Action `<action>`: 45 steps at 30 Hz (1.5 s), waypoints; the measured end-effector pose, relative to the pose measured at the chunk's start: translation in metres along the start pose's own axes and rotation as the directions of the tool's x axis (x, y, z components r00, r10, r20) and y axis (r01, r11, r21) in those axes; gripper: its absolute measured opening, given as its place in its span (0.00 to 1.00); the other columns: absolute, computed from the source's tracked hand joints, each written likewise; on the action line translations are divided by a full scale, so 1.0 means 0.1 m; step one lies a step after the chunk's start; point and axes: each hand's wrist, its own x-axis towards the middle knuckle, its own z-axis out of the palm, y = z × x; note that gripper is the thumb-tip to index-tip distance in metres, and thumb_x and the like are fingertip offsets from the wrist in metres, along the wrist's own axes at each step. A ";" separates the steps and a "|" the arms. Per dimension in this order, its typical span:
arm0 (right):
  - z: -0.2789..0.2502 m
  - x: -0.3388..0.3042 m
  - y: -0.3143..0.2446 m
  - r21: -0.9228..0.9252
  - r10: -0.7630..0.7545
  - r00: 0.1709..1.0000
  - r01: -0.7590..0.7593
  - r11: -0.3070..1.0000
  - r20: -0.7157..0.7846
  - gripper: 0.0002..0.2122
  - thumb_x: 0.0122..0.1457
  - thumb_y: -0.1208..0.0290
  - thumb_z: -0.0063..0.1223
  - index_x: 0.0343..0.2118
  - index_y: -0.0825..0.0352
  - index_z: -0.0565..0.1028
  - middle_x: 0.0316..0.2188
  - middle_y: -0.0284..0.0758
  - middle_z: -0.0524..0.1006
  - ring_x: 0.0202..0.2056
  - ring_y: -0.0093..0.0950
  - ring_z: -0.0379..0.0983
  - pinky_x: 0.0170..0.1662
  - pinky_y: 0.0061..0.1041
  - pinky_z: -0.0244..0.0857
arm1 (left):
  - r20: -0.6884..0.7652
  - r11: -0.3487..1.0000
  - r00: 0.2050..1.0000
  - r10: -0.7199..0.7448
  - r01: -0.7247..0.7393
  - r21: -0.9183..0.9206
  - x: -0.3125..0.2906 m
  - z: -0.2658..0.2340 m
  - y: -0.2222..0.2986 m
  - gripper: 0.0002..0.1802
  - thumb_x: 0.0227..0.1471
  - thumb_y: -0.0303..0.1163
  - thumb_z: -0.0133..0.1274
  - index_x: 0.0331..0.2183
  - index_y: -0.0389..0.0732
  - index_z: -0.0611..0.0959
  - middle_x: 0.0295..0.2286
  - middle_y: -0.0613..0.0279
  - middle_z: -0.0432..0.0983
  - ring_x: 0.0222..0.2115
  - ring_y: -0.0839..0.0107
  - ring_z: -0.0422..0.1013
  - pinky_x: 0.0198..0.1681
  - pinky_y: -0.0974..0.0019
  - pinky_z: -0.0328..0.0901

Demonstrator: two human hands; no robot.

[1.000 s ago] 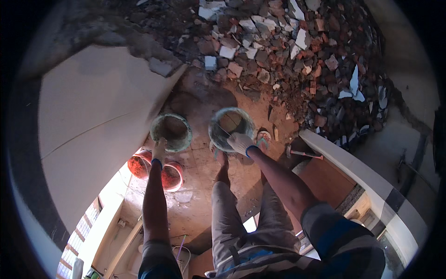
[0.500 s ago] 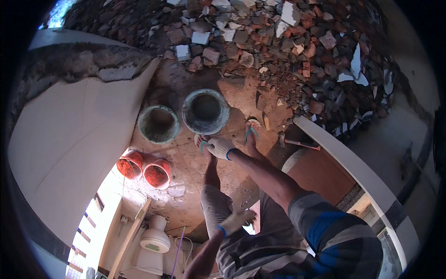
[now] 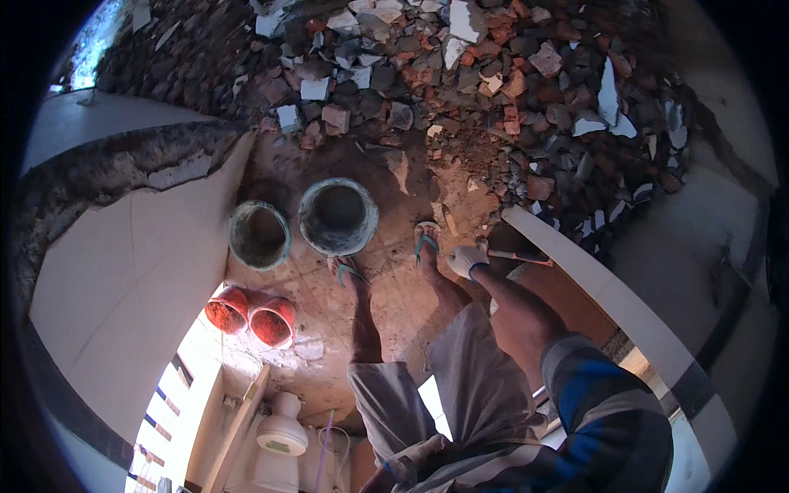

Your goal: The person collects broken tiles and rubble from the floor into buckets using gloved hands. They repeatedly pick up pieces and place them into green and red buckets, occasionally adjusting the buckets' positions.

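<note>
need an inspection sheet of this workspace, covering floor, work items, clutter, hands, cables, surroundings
Floor: brownish, dirty, with small fragments.
Work items: hammer beside a pale wall edge on the right; two greenish tubs side by side, the right one larger.
Clutter: broken brick and tile rubble heaped ahead; two red buckets at left.
Hands: right hand gloved, at the hammer's head end, grip unclear; left hand near the lap, fingers unclear.
Cables: thin pale loop, hose or cable, near the toilet.
Surroundings: broken-edged pale wall at left.
</note>
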 end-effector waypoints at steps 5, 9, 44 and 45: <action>0.10 0.49 0.32 -0.109 0.182 0.983 -0.179 0.978 0.015 0.24 0.68 0.47 0.55 0.54 0.63 0.84 0.50 0.48 0.87 0.54 0.48 0.85 0.57 0.52 0.78 | -0.028 0.973 1.000 0.000 -0.007 -0.232 0.12 0.01 0.10 0.30 0.75 0.55 0.54 0.58 0.36 0.83 0.46 0.58 0.82 0.46 0.64 0.77 0.61 0.56 0.69; 0.37 1.07 0.51 -0.061 0.300 0.951 -0.304 0.951 -0.073 0.25 0.68 0.46 0.58 0.55 0.62 0.84 0.55 0.49 0.85 0.56 0.48 0.84 0.58 0.52 0.78 | -0.121 0.824 0.855 0.504 -0.518 -0.231 0.45 -1.16 1.00 0.21 0.70 0.42 0.59 0.56 0.38 0.80 0.49 0.60 0.80 0.48 0.65 0.76 0.57 0.59 0.71; 0.21 2.70 -0.18 0.248 -0.067 0.770 0.285 0.926 -0.635 0.25 0.71 0.56 0.59 0.64 0.67 0.76 0.49 0.58 0.84 0.53 0.59 0.81 0.54 0.51 0.76 | -0.200 0.103 -0.293 0.935 -0.317 0.943 0.08 -2.83 6.17 0.38 0.70 0.49 0.55 0.68 0.28 0.78 0.48 0.58 0.85 0.44 0.75 0.78 0.46 0.72 0.72; 0.18 2.76 -0.29 0.268 -0.074 0.782 0.299 0.916 -0.619 0.25 0.71 0.56 0.59 0.64 0.67 0.76 0.49 0.59 0.84 0.53 0.59 0.81 0.54 0.51 0.76 | -0.133 0.038 -0.311 0.941 -0.295 0.955 0.11 -2.79 6.24 0.33 0.69 0.50 0.55 0.61 0.32 0.85 0.36 0.67 0.81 0.31 0.80 0.72 0.32 0.72 0.68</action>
